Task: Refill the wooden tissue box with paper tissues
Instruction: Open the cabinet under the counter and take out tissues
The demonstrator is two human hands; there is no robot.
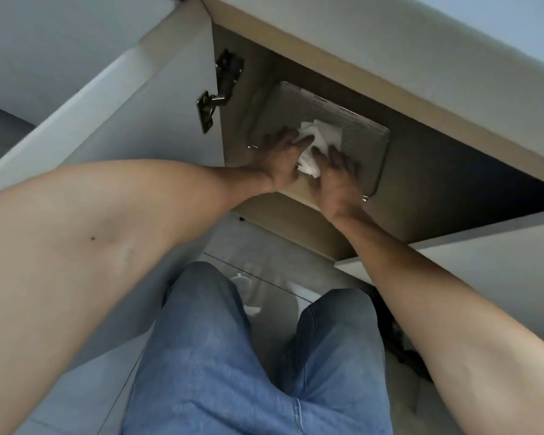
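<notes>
Jeans fill the foreground; beyond, both hands reach into an open cabinet. Left hand and right hand pinch white tissues against a pale box. Tissue looks light, limp and tearable; best gripped as a bunched stack.

Both forearms are showing bare from elbow to wrist, with no sleeves reaching into view. A small dark mole is sitting on the inner left forearm. The left hand and right hand are wearing no gloves. The legs are wearing blue denim jeans, faded in places, with a stitched seam running along the inner right leg.
</notes>
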